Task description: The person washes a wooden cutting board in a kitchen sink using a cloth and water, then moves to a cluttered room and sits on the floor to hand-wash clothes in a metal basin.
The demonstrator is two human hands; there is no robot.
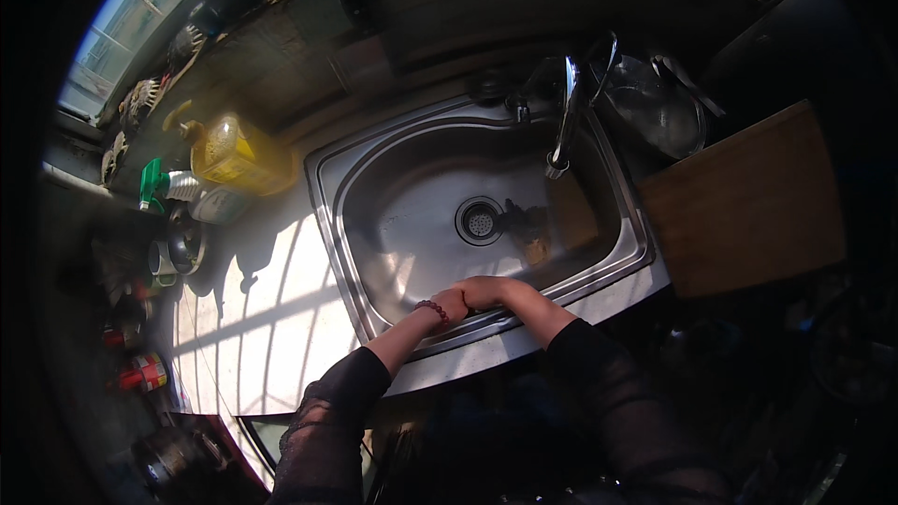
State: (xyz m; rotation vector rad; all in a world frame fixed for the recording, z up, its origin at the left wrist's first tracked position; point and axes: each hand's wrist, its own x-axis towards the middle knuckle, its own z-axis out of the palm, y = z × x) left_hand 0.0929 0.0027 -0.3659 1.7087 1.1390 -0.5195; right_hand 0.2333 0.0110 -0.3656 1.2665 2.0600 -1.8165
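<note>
Over the near edge of a stainless steel sink, my left hand and my right hand are pressed together. A dark red bead bracelet circles my left wrist. The fingers are mostly hidden, so whether anything lies between them does not show. Beyond my hands is the drain strainer in the basin's floor. A chrome faucet arches over the basin's right part, and no water stream can be seen from it.
A yellow pump bottle, a spray bottle with green trigger and a mug line the sunlit counter's left side. Right of the sink are a wooden board and a clear bowl. A red-lidded jar sits at far left.
</note>
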